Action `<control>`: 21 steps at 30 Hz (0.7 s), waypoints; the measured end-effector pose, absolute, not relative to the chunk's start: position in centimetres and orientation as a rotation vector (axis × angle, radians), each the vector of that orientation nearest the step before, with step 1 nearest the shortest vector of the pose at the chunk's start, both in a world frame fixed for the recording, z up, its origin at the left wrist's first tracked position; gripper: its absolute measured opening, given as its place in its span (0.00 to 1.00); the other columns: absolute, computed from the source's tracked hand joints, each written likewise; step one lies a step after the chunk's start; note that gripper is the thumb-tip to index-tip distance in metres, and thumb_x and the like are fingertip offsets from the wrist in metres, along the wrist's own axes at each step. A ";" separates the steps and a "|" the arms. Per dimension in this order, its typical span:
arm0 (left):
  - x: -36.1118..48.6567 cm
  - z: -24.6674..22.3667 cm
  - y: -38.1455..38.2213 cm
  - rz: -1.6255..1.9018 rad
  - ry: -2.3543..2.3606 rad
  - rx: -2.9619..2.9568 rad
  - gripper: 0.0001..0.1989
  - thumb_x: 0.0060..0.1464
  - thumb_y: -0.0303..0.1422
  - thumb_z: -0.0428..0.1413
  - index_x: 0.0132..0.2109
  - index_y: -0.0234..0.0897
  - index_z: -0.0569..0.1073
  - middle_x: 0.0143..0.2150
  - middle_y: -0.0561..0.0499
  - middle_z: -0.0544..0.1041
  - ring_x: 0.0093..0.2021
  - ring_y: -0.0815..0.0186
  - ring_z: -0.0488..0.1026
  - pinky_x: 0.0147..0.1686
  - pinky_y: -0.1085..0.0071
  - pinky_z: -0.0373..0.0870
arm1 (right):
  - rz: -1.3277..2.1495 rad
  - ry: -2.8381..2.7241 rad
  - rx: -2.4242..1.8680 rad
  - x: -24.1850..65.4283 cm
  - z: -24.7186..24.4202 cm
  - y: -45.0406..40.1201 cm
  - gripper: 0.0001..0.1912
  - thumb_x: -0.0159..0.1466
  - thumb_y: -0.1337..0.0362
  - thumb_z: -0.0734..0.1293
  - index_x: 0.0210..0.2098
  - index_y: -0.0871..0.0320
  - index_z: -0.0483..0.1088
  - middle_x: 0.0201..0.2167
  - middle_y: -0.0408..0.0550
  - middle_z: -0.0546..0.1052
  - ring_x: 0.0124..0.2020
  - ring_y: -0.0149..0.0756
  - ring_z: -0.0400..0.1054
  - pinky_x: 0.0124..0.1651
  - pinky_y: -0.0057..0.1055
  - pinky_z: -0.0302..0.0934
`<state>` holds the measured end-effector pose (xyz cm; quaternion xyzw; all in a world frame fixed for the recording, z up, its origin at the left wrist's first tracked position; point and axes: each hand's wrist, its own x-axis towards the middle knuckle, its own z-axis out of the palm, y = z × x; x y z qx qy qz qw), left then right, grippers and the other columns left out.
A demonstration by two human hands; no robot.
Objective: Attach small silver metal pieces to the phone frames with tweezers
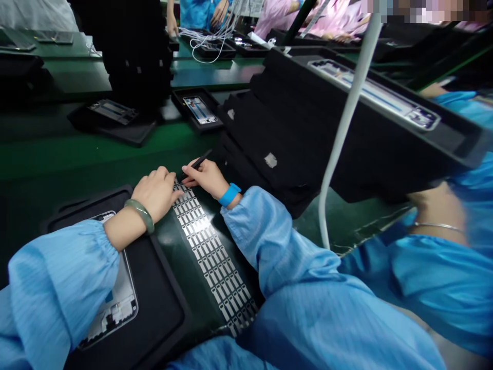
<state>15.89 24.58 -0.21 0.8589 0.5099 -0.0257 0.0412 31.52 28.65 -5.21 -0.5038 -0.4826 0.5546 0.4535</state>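
Note:
My left hand (156, 192) rests with its fingertips on the far end of a long strip of small silver-white labels (208, 252) on a dark backing, and it appears to hold nothing. A jade bangle (139, 216) circles that wrist. My right hand (206, 177) grips a slim black pen-like tool (201, 161) just beyond the strip, with a blue wristband (230, 195) on its wrist. Under my left forearm, a black tray (162, 308) holds a phone frame (115, 308), partly hidden by my sleeve.
Stacked black foam trays (269, 128) rise to the right, with a phone frame (373, 92) on top. A white cable (346, 139) hangs in front. Further trays (198, 110) sit on the green conveyor belt (77, 154). Co-workers in blue and pink gowns (200, 13) work beyond it.

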 end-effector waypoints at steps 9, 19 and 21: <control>15.5 -1.3 25.4 -0.082 1.591 2.577 0.17 0.58 0.41 0.49 0.49 0.37 0.72 0.44 0.44 0.67 0.46 0.54 0.65 0.41 0.61 0.66 | 1.362 -1.134 -1.218 31.1 -5.0 28.0 0.10 0.57 0.65 0.70 0.31 0.61 0.63 0.20 0.38 0.70 0.22 0.30 0.72 0.24 0.24 0.71; 15.3 -1.0 25.5 0.060 1.624 2.475 0.14 0.58 0.36 0.46 0.41 0.41 0.76 0.40 0.47 0.72 0.44 0.58 0.69 0.41 0.63 0.67 | 1.334 -1.120 -1.128 30.8 -4.5 27.4 0.12 0.56 0.61 0.70 0.31 0.60 0.63 0.21 0.38 0.70 0.21 0.30 0.72 0.24 0.24 0.71; 15.3 -1.0 25.4 0.101 1.645 2.459 0.14 0.58 0.37 0.46 0.39 0.40 0.75 0.40 0.47 0.71 0.44 0.58 0.69 0.41 0.63 0.67 | 1.319 -1.107 -1.128 30.8 -4.3 27.3 0.12 0.56 0.60 0.70 0.31 0.60 0.63 0.21 0.37 0.70 0.21 0.29 0.72 0.25 0.24 0.71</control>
